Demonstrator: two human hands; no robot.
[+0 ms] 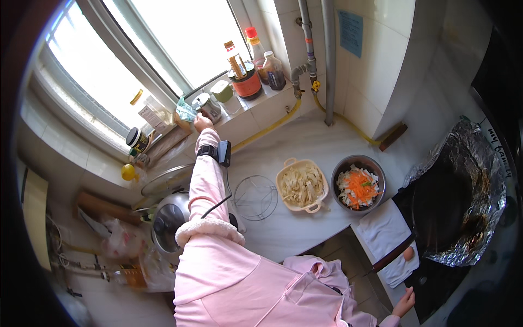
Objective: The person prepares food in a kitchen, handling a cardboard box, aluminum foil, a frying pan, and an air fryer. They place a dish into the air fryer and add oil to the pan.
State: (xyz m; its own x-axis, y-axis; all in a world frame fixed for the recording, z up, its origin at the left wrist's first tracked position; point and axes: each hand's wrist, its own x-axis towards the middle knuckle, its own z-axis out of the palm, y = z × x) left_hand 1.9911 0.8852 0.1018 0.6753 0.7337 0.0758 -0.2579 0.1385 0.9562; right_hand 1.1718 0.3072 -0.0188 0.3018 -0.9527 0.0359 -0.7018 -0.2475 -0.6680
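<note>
My left hand (203, 122) reaches to the windowsill, its fingers at a pale green plastic bag (186, 109) and close beside a lidded metal can (207, 107); whether they grip the bag is unclear. My right hand (404, 302) hangs low at the right with nothing in it, below a folded white cloth (382, 222) bearing an egg (408, 253). On the counter, a cream two-handled dish (320, 204) holds flat noodles (302, 184). Beside it, a metal bowl (338, 163) contains shredded carrot (359, 184) over chopped pale vegetable.
A dark wok (439, 204) sits on the foil-lined stove (492, 220), its handle pointing towards me. A round wire rack (256, 198) lies left of the dish. Several bottles, including a red-capped one (255, 47), line the sill. A lidded pot (169, 220) and knife (92, 222) are left.
</note>
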